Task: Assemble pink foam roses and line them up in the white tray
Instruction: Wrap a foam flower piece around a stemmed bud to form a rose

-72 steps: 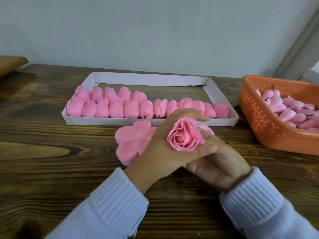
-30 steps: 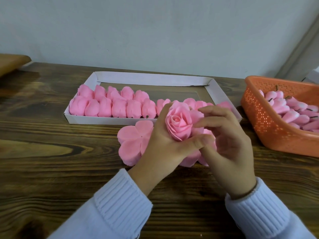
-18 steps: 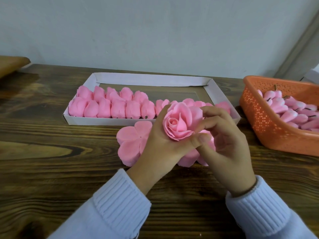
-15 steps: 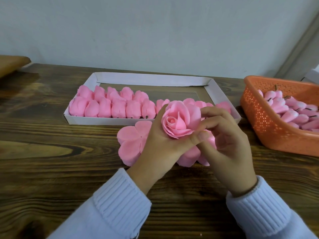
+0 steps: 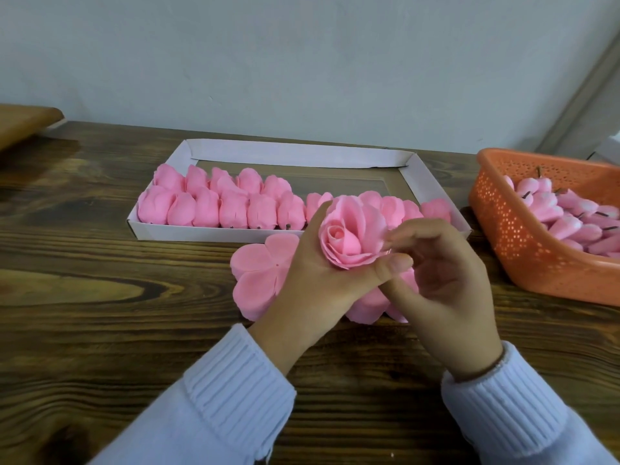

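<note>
A pink foam rose [image 5: 349, 236] is held up by the left hand [image 5: 312, 283] over the near middle of the table [image 5: 100, 297], just in front of the white tray [image 5: 285, 152]. The left hand's fingers are curled round the back of the rose and its thumb is laid across the near right of the bloom, so the flower is clamped with its spiral centre turned toward the camera. The right hand [image 5: 449, 280] is set against the left hand from the right. Its fingers [image 5: 429, 231] are curled and blurred, with a fingertip placed on the rose's outer right petal. Whether that petal is pinched cannot be told, since the right thumb tip is hidden behind the left thumb.

Flat pink petal sheets [image 5: 258, 266] are stacked on the table beneath both hands, just beside the tray's near wall. Inside the tray, finished roses [image 5: 214, 206] are laid on their sides. One row is lined up along the near wall and is partly hidden by the held rose, and a shorter second row is set behind it at the left.

An orange basket [image 5: 523, 256] is placed at the right of the table, near the tray's right end, and pink buds [image 5: 570, 219] with dark stems are piled in it. Pale ribbed sleeves [image 5: 235, 380] are worn at both wrists. A brown wooden object [image 5: 23, 122] is cut off at the far left.
</note>
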The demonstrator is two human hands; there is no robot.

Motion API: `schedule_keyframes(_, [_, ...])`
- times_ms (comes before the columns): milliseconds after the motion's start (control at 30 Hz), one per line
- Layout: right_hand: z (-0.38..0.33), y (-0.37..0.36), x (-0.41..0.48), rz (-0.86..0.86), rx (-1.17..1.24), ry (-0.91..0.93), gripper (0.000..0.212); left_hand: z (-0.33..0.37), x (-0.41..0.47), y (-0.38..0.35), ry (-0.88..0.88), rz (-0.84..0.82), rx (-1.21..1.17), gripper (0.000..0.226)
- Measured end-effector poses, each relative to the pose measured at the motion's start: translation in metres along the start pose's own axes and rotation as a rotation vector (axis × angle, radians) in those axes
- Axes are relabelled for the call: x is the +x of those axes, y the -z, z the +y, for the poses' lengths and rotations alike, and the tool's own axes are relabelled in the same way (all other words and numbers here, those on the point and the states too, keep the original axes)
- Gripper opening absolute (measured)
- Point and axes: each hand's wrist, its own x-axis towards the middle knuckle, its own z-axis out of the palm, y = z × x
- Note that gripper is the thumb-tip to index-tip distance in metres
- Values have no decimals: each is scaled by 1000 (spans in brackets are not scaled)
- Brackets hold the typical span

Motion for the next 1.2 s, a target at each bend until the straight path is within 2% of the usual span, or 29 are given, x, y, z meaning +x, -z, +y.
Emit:
schedule_keyframes(167, [-2, 0, 0, 8, 94, -1, 24, -2, 2, 1, 11, -149, -1, 46])
schedule_keyframes(267, [-4, 2, 1, -9, 156, -33, 20, -1, 1, 1, -10, -203, -55, 18])
schedule_keyframes(400, [-5, 2, 1, -26, 223, -89, 13, -3, 1, 1, -8, -211, -83, 17])
schedule_keyframes(567, [-6, 2, 2, 29, 197, -87, 19, -4, -1, 1, 57, -226, -55, 8])
schedule_keyframes(733, [-2, 6, 2, -3, -7, -38, 15, -4, -2, 1, 109, -262, -84, 13])
schedule_keyframes(833, [-4, 8, 4, -44, 0, -59, 10, -1, -3, 0, 138, -325, -113, 15])
schedule_keyframes(933, [-8, 12, 8, -80, 108, -94, 6, 1, -2, -1, 183, -378, -93, 50])
schedule_keyframes(1000, [-9, 15, 8, -109, 115, -105, 11, 0, -2, 0, 174, -416, -71, 40])
schedule_keyframes(1067, [-9, 18, 9, -160, 62, -107, 7, 1, -2, 0, 180, -430, -44, 28])
schedule_keyframes(1200, [-10, 23, 11, -265, -34, -118, 5, 2, -2, -1, 173, -445, -38, 24])
